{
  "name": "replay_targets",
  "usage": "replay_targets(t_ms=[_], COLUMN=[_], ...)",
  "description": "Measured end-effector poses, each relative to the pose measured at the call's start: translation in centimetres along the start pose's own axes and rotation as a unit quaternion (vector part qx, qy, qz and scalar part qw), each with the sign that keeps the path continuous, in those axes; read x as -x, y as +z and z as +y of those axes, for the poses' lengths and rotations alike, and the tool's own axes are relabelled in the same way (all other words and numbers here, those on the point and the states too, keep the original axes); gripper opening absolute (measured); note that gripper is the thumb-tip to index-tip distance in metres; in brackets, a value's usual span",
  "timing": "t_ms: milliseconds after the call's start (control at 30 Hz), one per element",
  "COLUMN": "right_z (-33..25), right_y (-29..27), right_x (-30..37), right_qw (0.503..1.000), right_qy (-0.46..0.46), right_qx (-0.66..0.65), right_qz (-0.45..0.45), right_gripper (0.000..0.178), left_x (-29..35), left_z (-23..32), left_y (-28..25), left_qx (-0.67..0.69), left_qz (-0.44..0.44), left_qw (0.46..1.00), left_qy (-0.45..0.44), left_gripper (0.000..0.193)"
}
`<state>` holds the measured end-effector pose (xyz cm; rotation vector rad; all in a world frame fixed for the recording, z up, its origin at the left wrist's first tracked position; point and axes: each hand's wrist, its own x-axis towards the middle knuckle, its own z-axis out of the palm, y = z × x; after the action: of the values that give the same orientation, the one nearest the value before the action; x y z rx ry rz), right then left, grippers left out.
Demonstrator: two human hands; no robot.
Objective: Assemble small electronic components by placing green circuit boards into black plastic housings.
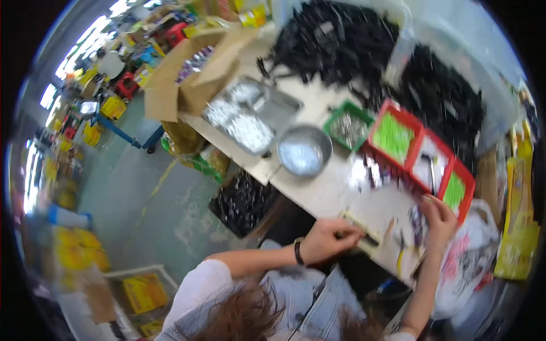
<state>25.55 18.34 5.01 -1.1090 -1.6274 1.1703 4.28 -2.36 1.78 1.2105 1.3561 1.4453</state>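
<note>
My left hand point(330, 241) is curled at the table's front edge, fingers bent together beside a small pale fixture point(364, 227) with a dark piece in it. Whatever it may grip is hidden. Over at the right, my right hand point(441, 220) has thumb and fingertips drawn together just below the red bins point(420, 149); blur hides what is between them. Those bins hold bright green pieces point(392, 136) and white ones, and a dark-handled tool point(430, 170) lies across the middle bin. Yellow-handled pliers point(401, 256) and small shiny parts point(417, 224) lie between my hands.
A metal bowl point(304, 150), a green bin point(348, 126) of metal parts and a metal tray point(273, 108) of white pieces stand farther back. Heaps of black parts point(335, 40) fill clear tubs behind. A cardboard box point(165, 102) and a plastic bag point(466, 256) flank the table.
</note>
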Motion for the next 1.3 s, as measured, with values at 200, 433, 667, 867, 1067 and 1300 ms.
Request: replay_targets(t_ms=[200,433,667,867,1067,1300], right_z=[-1.7,-1.5,-1.0,0.3,1.2,1.1], right_y=[7.7,8.4,8.6,7.2,7.0,6.5], right_x=[11.3,13.1,13.5,13.2,14.0,14.3], right_qw=[0.976,0.977,0.986,0.981,0.98,0.968], right_qy=[0.065,0.054,-0.02,-0.144,-0.06,0.008], right_qx=[-0.186,-0.182,-0.131,-0.053,-0.171,-0.246], right_qz=[-0.094,-0.094,-0.096,-0.118,-0.081,-0.048], right_gripper=[0.015,0.016,0.015,0.016,0.016,0.016], left_x=[-0.4,-0.3,-0.1,-0.7,-1.2,-1.9], left_z=[1.6,1.2,1.3,2.2,1.6,2.3], left_y=[0.5,-1.0,-1.7,-1.3,-0.2,0.4], left_qx=[0.242,0.249,0.159,0.049,0.094,0.102], left_qz=[-0.095,-0.142,-0.164,-0.194,-0.208,-0.226], left_qw=[0.952,0.939,0.962,0.968,0.96,0.952], left_qy=[-0.163,-0.188,-0.152,-0.153,-0.164,-0.179], left_gripper=[0.016,0.016,0.017,0.017,0.018,0.017])
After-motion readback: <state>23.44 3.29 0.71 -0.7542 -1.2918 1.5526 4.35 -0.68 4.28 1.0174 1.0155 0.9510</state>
